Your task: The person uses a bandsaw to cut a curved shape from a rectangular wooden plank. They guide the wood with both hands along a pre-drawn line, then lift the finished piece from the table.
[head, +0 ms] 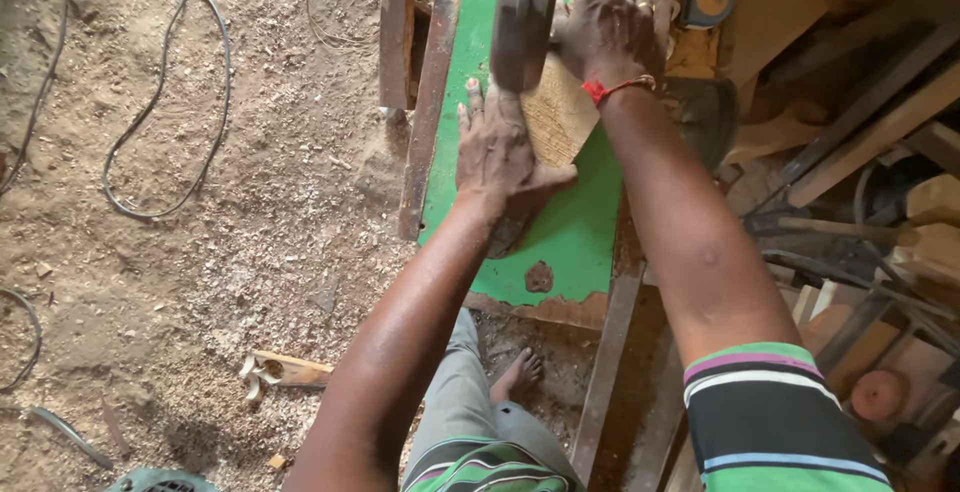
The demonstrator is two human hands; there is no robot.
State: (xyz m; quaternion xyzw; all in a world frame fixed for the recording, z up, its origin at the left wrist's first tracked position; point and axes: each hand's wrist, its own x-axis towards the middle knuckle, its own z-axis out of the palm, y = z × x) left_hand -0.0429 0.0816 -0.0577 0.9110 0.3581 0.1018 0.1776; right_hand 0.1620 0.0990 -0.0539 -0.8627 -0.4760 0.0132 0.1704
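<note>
In the head view, a green-painted surface (575, 232) with worn, chipped edges is seen from above, and a light wooden block (556, 117) is lain on it near its far end. The left hand (500, 147) is pressed flat on the block's near left part, fingers spread and extended, thumb stretched out along the block's lower edge; nothing is gripped by it. The right hand (605, 27) is placed on the far right part of the block, fingers stretched forward and palm down; whether anything is clasped beneath it cannot be told. A red string bracelet (618, 87) is worn at the right wrist. A dark, blurred upright bar (525, 12) is seen between the two hands, in front of the block's far end. A yellow tape measure (710, 0) is seen just beyond the right hand. Wooden offcuts and planks (870, 142) are piled to the right of the surface. To the left, the floor is covered in sawdust (200, 252), and dark cables (160, 102) are trailed across it. A bare foot (517, 374) is visible below the surface's near edge.
</note>
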